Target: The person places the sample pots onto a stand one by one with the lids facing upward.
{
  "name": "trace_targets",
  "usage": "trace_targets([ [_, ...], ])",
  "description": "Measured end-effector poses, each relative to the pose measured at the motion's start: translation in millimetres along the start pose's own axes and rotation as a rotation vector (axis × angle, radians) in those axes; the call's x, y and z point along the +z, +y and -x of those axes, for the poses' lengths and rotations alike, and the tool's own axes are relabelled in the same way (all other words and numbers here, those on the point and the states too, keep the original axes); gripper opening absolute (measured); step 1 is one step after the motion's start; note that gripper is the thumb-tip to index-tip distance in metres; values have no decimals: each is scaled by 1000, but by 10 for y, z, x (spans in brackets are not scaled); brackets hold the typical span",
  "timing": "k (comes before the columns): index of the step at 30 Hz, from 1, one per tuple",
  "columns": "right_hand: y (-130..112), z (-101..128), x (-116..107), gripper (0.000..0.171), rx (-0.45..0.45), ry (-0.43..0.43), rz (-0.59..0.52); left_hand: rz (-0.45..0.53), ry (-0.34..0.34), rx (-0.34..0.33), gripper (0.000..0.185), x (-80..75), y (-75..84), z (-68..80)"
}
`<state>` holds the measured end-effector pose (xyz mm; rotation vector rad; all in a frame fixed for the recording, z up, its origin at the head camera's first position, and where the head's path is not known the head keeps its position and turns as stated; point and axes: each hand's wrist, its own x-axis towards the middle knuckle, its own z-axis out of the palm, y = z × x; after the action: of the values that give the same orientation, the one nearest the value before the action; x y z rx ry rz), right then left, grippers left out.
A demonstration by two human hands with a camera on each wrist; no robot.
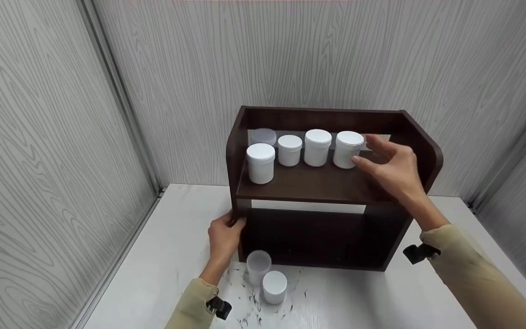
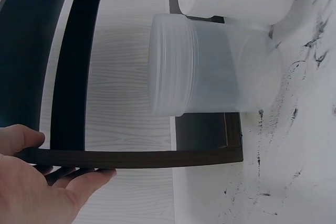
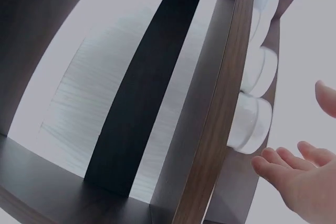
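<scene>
A dark brown two-tier shelf [image 1: 308, 187] stands on the table. My left hand [image 1: 224, 235] grips its left side panel, thumb on one face and fingers on the other in the left wrist view. My right hand [image 1: 393, 169] is beside the rightmost white jar [image 1: 347, 151] on the upper tier, fingers and thumb spread apart. The right wrist view shows that jar [image 3: 249, 124] just off the fingertips, not enclosed by them. Leftward along that tier stand a white jar [image 1: 316, 148], a smaller white jar [image 1: 289, 151], a front white jar [image 1: 261, 165] and a translucent jar [image 1: 263, 135] behind it.
On the table before the shelf's lower left corner stand a translucent jar [image 1: 258, 269] and a white jar [image 1: 274, 288]. Dark scuff marks [image 1: 249, 315] streak the white tabletop around them. Wood-grain panels [image 1: 290, 55] enclose the back and sides.
</scene>
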<state>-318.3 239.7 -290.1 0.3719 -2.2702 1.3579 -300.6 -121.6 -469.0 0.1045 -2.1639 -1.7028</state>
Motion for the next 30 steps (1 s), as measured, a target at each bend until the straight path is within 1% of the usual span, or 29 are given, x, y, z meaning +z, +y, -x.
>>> trace_targets([
  [3,-18,129,4,57,-28,38,-11,-3,7,10,32,-2,-1,-7],
  [6,-25,277,15,45,-69,76,-44,3,12,13,35,3,-4,-4],
  [10,-43,521,33,31,-128,94,-143,35,0,9,42,16,-8,8],
  [14,-30,778,62,27,-174,78,-231,38,-1,13,47,26,-3,16],
  [18,25,1014,108,26,-210,59,-235,16,0,18,48,33,-7,21],
  [21,73,1164,149,27,-182,43,-228,9,-5,16,49,33,-10,20],
  [26,187,1374,225,27,-67,13,-229,-1,-8,24,49,33,-26,11],
  [30,302,1535,273,25,1,2,-217,-18,-8,26,49,39,-52,6],
])
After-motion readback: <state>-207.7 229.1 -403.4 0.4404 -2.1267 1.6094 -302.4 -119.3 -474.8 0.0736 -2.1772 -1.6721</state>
